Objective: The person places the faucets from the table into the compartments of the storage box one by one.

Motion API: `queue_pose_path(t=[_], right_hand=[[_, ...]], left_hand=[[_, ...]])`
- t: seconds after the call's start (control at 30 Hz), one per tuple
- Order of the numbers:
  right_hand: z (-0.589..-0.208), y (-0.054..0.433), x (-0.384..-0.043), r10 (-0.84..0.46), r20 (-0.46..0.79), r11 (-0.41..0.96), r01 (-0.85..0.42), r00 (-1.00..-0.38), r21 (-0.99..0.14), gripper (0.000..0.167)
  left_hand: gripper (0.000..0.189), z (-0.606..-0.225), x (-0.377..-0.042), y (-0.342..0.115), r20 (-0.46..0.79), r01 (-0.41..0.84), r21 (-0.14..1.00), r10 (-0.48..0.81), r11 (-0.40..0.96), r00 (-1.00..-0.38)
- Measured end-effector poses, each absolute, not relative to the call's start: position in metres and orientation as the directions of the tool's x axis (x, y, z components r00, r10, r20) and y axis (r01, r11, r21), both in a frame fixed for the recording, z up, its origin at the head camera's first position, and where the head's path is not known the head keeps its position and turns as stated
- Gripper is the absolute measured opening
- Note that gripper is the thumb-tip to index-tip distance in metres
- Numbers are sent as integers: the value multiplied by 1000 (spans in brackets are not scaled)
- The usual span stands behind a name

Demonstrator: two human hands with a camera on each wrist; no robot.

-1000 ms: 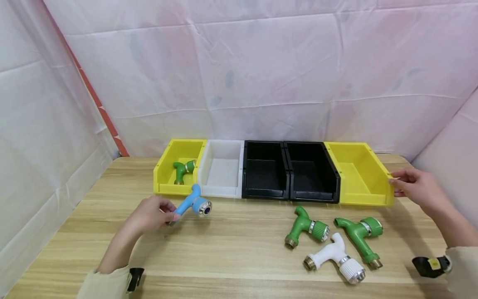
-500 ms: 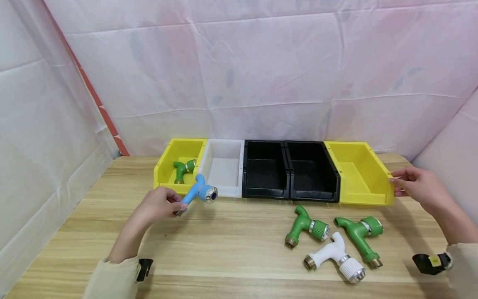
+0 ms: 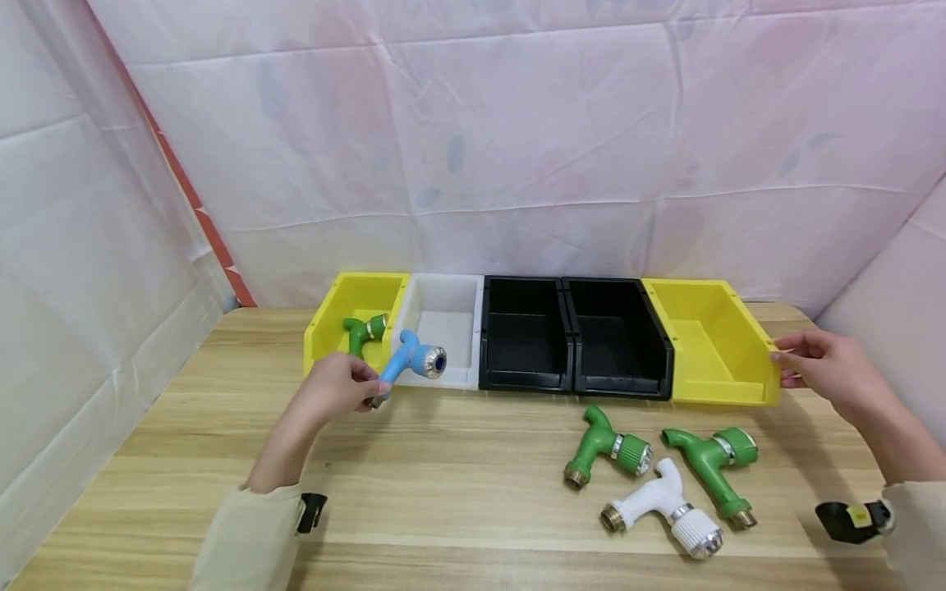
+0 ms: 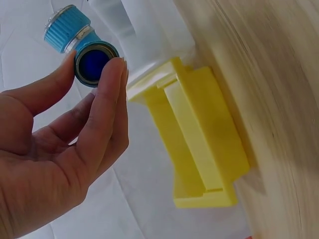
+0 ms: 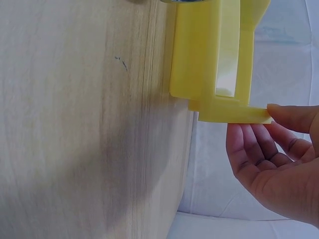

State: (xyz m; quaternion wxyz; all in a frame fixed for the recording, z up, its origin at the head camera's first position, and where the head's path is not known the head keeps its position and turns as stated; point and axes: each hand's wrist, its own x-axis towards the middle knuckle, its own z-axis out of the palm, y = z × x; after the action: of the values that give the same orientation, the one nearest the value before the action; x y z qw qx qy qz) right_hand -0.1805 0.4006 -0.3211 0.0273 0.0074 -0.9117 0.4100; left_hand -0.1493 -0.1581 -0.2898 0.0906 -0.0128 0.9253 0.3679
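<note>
In the head view my left hand pinches a blue faucet by its threaded end. The faucet hangs over the front of the white bin, its spout and knob pointing away from the hand. The left wrist view shows thumb and fingers on either side of the faucet's round open inlet. At the far right my right hand grips the outer side wall of a yellow bin, thumb at the rim and fingers against the outside. A green faucet lies in the left yellow bin.
Two black bins stand between the white bin and the right yellow bin. On the wooden table, before the bins, lie two green faucets and a white faucet. A pale cloth hangs behind the row.
My left hand has carried the blue faucet up and to the right, from before the left yellow bin to the white bin's front. My right hand has stayed at its bin.
</note>
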Motion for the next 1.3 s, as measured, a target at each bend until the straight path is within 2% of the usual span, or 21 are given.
queue_pose_path(t=[0.43,1.3], right_hand=[[-324,406,-182,-7,62,627,-52,-998,-778,25],[-320,399,-178,0,82,700,-58,-997,-712,29]], left_hand=[[16,-293,-169,-144,-149,-104,689,-1,717,-989],[22,-290,-196,-113,-116,-126,685,-63,718,-991]])
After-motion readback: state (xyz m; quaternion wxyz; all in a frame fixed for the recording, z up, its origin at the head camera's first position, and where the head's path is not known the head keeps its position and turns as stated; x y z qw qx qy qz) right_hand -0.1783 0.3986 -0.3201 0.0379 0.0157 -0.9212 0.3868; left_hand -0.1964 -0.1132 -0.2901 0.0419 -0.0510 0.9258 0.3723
